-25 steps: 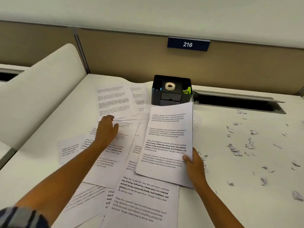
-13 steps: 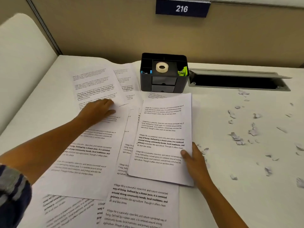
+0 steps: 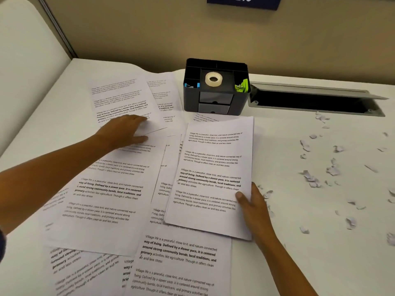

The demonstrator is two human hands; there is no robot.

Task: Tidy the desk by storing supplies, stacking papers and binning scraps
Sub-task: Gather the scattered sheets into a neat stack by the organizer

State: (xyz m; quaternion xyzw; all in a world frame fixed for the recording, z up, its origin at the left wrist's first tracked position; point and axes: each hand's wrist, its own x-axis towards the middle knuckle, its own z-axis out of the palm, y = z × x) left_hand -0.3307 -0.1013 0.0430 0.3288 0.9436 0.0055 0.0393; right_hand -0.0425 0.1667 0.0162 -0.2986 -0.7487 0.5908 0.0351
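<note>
Right hand (image 3: 254, 208) pinches stack (image 3: 213, 167); left hand (image 3: 124, 131) presses sheet (image 3: 119, 99).

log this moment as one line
phase: stacking papers; left hand: pressing loose white printed sheet; right hand: pinching white printed-paper stack; torn white paper scraps: unbinned

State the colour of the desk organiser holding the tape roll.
The organiser is black; the head view shows it best.

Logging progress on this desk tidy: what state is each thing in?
loose sheets: spread, overlapping, unstacked.
gathered stack: pinched by right hand.
left hand: resting on a far sheet.
paper scraps: scattered on desk.
tape roll: lying in organiser.
cable hatch: lid open.
</note>
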